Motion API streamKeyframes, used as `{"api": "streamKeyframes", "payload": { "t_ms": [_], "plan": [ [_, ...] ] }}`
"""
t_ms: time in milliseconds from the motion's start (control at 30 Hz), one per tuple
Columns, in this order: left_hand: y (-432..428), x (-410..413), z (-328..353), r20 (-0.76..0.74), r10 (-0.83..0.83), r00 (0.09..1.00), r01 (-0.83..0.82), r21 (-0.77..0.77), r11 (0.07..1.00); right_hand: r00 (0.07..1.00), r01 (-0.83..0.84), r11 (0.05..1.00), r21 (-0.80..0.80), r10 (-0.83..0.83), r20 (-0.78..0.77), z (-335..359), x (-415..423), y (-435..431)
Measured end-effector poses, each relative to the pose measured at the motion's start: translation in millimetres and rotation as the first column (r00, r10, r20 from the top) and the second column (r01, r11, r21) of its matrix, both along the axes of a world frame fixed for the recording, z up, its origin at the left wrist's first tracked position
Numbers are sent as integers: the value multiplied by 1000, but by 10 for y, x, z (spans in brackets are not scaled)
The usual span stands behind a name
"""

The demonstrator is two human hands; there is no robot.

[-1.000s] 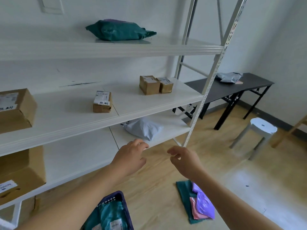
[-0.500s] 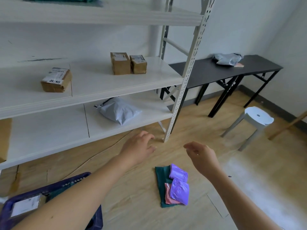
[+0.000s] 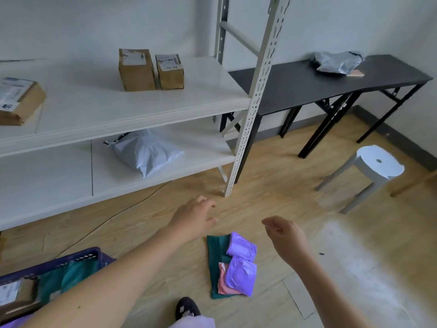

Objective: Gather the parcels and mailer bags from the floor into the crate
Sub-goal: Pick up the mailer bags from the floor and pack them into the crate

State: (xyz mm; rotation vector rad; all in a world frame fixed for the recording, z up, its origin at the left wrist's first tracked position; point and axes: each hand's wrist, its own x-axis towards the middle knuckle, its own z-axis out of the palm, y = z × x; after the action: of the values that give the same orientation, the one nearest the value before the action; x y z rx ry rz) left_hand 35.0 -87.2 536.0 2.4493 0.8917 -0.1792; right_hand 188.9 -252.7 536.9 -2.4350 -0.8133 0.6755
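Note:
On the wooden floor lies a small pile: a dark green mailer bag [image 3: 217, 256] with two purple mailer bags [image 3: 240, 276] and a pink one [image 3: 224, 282] on top. My left hand [image 3: 192, 218] hovers above and left of the pile, fingers relaxed and empty. To the pile's upper right my right hand [image 3: 287, 237] hangs in the air, fingers loosely curled, holding nothing. The purple crate [image 3: 78, 258] sits at the lower left with a teal bag and a labelled parcel inside.
A white shelf rack [image 3: 256, 95] holds brown boxes [image 3: 137, 69] and a grey mailer bag [image 3: 147, 153]. A black table [image 3: 331, 81] with another grey bag stands at the right. A white stool [image 3: 376, 164] is on the floor. My shoe [image 3: 186, 307] is below the pile.
The view has tilted down from the shelves toward the floor. Both hands have lowered toward the pile of bags, which now sits between them; the crate shows more at the lower left.

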Motion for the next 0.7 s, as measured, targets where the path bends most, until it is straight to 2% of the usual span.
{"api": "streamKeyframes", "payload": {
  "t_ms": [333, 533, 700],
  "plan": [
    [454, 806, -507, -106, 73, 992, -83, -99, 992, 989, -103, 985, -141, 86, -124, -519, 763, 550],
    [547, 1059, -763, -136, 229, 964, -248, -144, 958, 948, -290, 928, -236, 244, -204, -849, 1203, 796],
    [428, 1236, -1012, -188, 409, 893, -442, -188, 877, 877, -470, 845, -258, 413, -244, -1112, 1686, 1051]
  ]
}}
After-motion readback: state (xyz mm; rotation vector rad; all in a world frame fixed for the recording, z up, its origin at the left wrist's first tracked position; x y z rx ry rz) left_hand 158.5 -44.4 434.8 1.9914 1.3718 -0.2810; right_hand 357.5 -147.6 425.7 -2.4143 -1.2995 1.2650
